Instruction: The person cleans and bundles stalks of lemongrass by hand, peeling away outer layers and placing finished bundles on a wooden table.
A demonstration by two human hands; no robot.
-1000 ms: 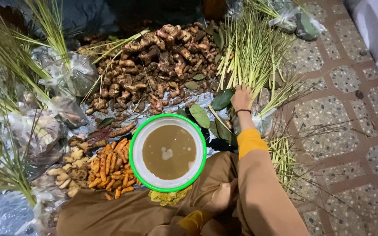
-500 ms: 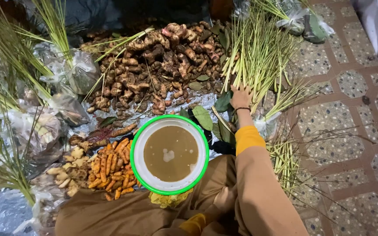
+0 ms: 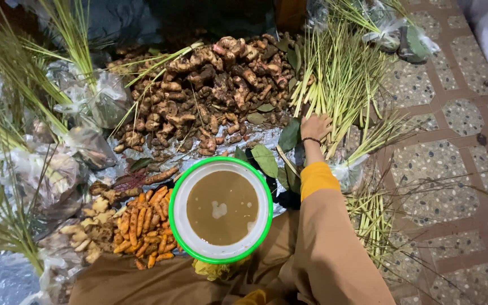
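The right hand (image 3: 316,126) lies flat and open-fingered on the lemongrass stalks (image 3: 343,85) in the upper right of the frame, gripping nothing I can see — its sleeve hangs just beside the green-rimmed bowl (image 3: 179,189) of brown liquid at centre, so a careless pull back could tip it.

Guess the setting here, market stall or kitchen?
Likely a ground-level market stall. Piles of ginger-like roots, orange turmeric-like roots and lemongrass stalks lie on plastic sheeting over a tiled floor. The right hand rests on the lemongrass.
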